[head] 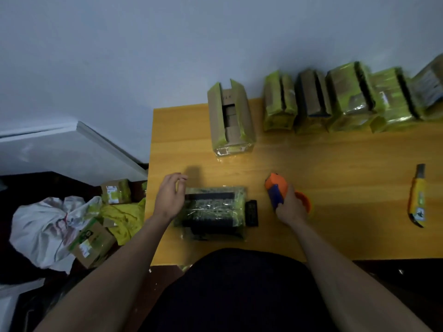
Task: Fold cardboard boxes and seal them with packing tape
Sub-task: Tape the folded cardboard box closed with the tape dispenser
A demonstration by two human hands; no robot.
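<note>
Taped box [212, 208] near table [335, 236] front edge, open box [230, 121] behind it, knife [417, 197] far right.

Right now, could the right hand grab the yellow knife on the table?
Probably yes, but not at once. The right hand grips the tape dispenser, so it must drop that first. The knife lies further right, with only bare table between them.
</note>
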